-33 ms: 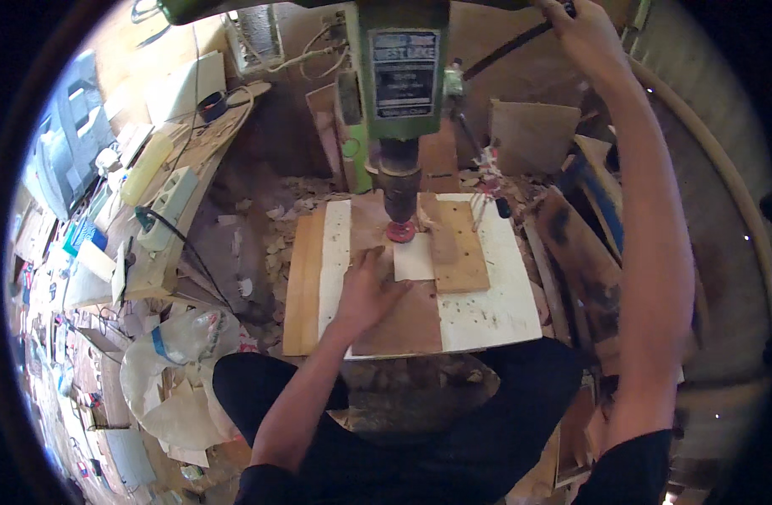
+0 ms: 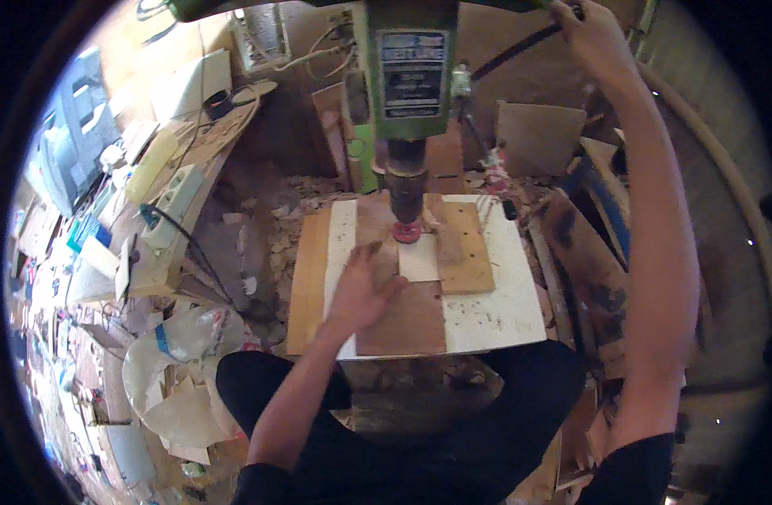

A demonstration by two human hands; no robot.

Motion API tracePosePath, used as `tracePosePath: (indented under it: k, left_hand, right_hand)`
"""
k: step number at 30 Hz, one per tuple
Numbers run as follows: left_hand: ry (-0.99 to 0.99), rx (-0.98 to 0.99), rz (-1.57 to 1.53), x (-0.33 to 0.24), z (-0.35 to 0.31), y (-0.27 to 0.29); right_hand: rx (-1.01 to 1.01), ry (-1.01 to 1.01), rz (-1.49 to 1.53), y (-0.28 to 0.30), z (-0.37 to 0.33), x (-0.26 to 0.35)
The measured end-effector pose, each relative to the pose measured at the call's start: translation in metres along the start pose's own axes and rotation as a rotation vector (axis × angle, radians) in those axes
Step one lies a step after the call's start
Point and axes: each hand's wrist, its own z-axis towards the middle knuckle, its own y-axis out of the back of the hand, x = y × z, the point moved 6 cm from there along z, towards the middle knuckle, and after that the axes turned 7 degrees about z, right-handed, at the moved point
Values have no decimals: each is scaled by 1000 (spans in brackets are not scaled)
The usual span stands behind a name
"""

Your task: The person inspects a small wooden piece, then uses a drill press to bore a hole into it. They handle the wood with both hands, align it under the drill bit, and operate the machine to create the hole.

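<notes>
A green drill press stands in front of me. Its dark chuck holds a round red cutter, low over the back edge of a small pale square of wood; whether the two touch I cannot tell. My left hand lies on the brown board with its fingers apart, the thumb near the square's left front corner. At the upper right my right hand is wrapped round the end of the press's black feed lever.
A yellowish wooden block borders the square on the right, over a white board. Left of it stands a bench with a power strip and cord. A clear plastic bag lies below. Wood scraps crowd the right side.
My left fingers have drawn slightly leftward, away from the square. The view has shifted a little; my right hand keeps its grip on the lever.
</notes>
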Motion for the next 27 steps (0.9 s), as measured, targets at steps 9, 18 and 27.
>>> tracePosePath:
  k: [9, 18, 27]
  left_hand:
    - [321, -435, 288, 102, 112, 302]
    - [314, 107, 580, 157, 231, 371]
    - [488, 273, 708, 312, 156, 411]
  right_hand:
    - [48, -1, -42, -7, 20, -42]
    - [-8, 20, -62, 3, -3, 8]
    - [-2, -17, 42, -1, -4, 15]
